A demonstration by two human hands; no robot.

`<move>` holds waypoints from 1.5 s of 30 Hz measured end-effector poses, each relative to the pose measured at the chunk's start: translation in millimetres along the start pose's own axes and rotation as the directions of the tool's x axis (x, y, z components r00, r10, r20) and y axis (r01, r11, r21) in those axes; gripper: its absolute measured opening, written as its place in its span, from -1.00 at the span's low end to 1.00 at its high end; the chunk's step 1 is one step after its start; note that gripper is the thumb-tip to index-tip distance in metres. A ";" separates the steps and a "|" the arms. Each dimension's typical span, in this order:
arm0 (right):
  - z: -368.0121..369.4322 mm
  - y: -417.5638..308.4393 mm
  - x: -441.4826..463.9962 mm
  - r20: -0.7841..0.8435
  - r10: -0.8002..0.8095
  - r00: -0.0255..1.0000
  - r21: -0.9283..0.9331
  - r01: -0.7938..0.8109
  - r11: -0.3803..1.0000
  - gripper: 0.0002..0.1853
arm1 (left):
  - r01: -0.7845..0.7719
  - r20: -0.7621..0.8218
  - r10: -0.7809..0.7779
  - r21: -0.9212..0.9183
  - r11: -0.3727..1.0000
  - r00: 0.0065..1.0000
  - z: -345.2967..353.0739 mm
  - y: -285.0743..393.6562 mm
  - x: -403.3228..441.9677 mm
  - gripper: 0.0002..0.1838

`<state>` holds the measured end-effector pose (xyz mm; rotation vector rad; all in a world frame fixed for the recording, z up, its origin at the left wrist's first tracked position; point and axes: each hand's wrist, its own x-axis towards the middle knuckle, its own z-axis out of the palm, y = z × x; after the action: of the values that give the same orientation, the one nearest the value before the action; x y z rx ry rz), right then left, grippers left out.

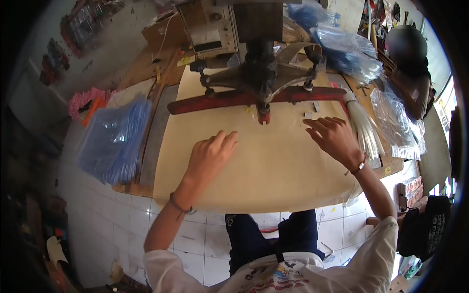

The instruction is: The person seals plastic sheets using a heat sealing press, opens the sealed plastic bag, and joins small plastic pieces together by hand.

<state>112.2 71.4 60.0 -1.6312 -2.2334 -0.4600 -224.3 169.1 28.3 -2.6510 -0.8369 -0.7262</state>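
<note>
Bench [133, 188] under and around hands. Tan sheet [259, 168] spread beneath both. Blue plastic sleeves [115, 139] stacked beyond sheet, on left hand's side. Red bar [312, 94] ahead of hands, long axis running side to side. Clear strips [364, 129] just outside right hand. Left hand [212, 154], right hand [336, 138] apart, empty, fingers loosely bent; contact with sheet unclear. Small grey pieces [308, 115] just ahead of right fingertips, nearer right hand.

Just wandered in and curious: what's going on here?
Someone's bare left hand and right hand are over a tan sheet, neither visibly holding anything. The right is nearest small grey pieces. Ahead is a black metal machine with a long red bar; blue-tinted plastic sheets lie stacked to the left.
</note>
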 end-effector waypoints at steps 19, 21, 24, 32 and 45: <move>73.8 34.5 31.0 -0.161 -0.057 0.985 -0.174 0.028 0.984 -0.69 | -0.156 -0.093 0.190 0.294 0.943 0.977 81.6 -24.3 55.2 -0.63; 76.3 35.9 30.8 -0.158 -0.049 0.986 -0.156 0.024 0.987 -0.71 | -0.156 -0.096 0.192 0.300 0.941 0.977 83.8 -23.8 55.0 -0.65; 78.0 36.3 30.7 -0.153 -0.048 0.987 -0.142 0.027 0.990 -0.73 | -0.172 -0.092 0.213 0.332 0.927 0.973 85.1 -23.1 57.0 -0.67; 77.0 35.5 31.9 -0.106 -0.017 0.994 -0.107 0.006 0.994 -0.81 | -0.200 -0.112 0.255 0.359 0.912 0.960 84.9 -21.7 63.6 -0.59; 73.9 34.8 32.6 -0.069 -0.019 0.997 -0.100 0.012 0.995 -0.84 | -0.209 -0.066 0.246 0.345 0.915 0.967 86.8 -18.8 67.2 -0.85</move>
<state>130.3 142.1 10.9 -1.6211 -2.2059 -0.6323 -154.8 248.8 -6.7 -2.3282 -0.5519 -0.5995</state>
